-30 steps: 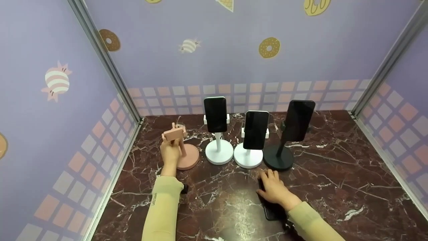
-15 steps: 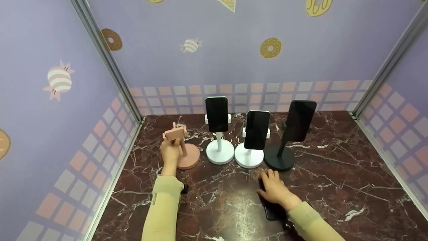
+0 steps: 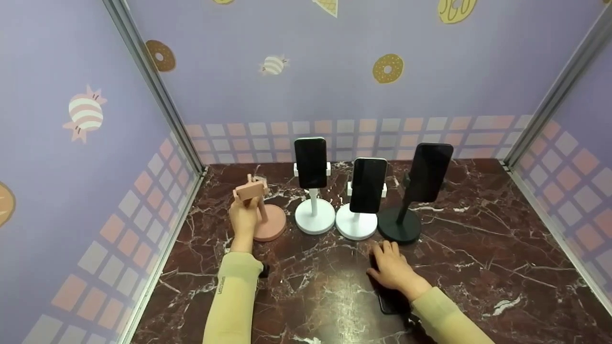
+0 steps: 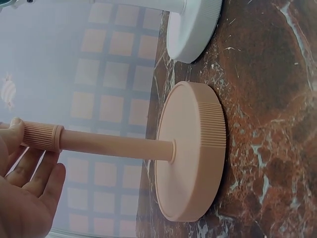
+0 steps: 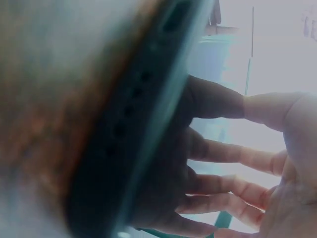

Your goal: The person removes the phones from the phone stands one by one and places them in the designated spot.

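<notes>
In the head view my left hand (image 3: 244, 217) reaches the head of a pink phone stand (image 3: 271, 223) at the left of the row. The left wrist view shows my left thumb and fingers around the ribbed collar (image 4: 42, 136) at the top of its post; the round base (image 4: 188, 153) sits on the tabletop. My right hand (image 3: 394, 268) rests over a black phone (image 3: 393, 301) lying flat at the front right, hiding much of it. In the right wrist view the phone's dark end (image 5: 133, 114), with a port and small holes, stands close, and my fingers reach its face fairly straight.
Behind the hands stand two white phone stands (image 3: 314, 217) (image 3: 356, 222) and a black phone stand (image 3: 399, 226), each bearing a dark-screened phone. Patterned purple walls (image 3: 325, 95) enclose the dark red marble tabletop (image 3: 315, 291) on three sides.
</notes>
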